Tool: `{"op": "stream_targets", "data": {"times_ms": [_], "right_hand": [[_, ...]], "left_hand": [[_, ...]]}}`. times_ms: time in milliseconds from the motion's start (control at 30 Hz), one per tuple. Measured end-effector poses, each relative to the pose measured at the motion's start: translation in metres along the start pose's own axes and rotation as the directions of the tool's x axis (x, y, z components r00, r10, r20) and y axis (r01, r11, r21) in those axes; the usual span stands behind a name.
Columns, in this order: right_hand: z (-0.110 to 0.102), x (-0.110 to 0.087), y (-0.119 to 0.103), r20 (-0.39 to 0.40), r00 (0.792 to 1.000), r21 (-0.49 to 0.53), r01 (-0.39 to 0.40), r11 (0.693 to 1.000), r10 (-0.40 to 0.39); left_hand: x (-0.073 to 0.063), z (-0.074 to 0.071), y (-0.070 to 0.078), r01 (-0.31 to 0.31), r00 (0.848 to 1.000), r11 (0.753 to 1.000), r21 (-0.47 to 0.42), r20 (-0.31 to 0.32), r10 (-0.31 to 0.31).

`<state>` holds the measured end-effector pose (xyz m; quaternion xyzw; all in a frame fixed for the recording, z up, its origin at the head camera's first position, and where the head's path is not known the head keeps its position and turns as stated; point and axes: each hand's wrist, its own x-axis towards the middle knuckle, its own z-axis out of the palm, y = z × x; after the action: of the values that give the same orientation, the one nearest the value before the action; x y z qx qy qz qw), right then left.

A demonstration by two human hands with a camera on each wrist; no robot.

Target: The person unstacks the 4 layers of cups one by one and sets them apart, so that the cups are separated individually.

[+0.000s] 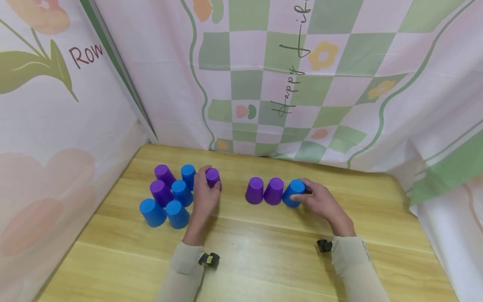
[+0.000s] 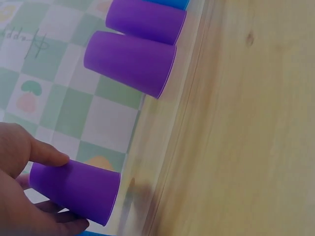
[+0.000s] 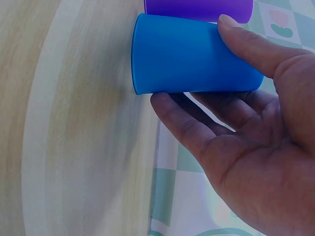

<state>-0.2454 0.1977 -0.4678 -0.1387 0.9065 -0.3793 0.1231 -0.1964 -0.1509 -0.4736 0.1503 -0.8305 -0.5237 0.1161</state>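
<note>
My left hand (image 1: 205,198) grips an upside-down purple cup (image 1: 213,178), thumb on one side and fingers on the other. In the left wrist view that purple cup (image 2: 76,191) has its wide rim toward the wooden table, and a shadow falls beside it. To the right, two purple cups (image 1: 254,191) (image 1: 273,191) stand mouth down in a row with a blue cup (image 1: 292,197). My right hand (image 1: 323,202) holds this blue cup at the row's right end. The right wrist view shows the thumb lying along the blue cup (image 3: 192,54) and fingertips under its opposite side.
Left of my left hand stands a cluster of upside-down cups, including a purple cup (image 1: 161,193) and a blue cup (image 1: 152,213). The wooden table (image 1: 249,256) meets a patterned curtain (image 1: 286,88) behind and another printed cloth (image 1: 56,138) at the left.
</note>
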Motion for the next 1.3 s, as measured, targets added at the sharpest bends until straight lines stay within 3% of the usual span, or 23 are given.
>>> {"op": "stream_targets", "data": {"times_ms": [267, 1100, 1300], "right_hand": [[0.0, -0.0006, 0.0005, 0.002, 1.0, -0.004, -0.006, 1.0, 0.006], [0.0007, -0.0013, 0.0003, 0.01, 1.0, 0.009, -0.017, 1.0, 0.017], [0.0007, -0.0012, -0.0002, 0.008, 1.0, 0.016, -0.015, 1.0, 0.015]], "left_hand": [[0.0056, -0.0062, -0.0042, -0.01, 0.997, 1.0, -0.02, -0.071, 0.008], [0.0065, -0.0063, -0.0084, 0.07, 0.995, 0.996, 0.05, -0.078, -0.066], [0.0076, -0.0056, -0.0077, 0.059, 0.994, 0.997, 0.057, -0.091, -0.054]]}}
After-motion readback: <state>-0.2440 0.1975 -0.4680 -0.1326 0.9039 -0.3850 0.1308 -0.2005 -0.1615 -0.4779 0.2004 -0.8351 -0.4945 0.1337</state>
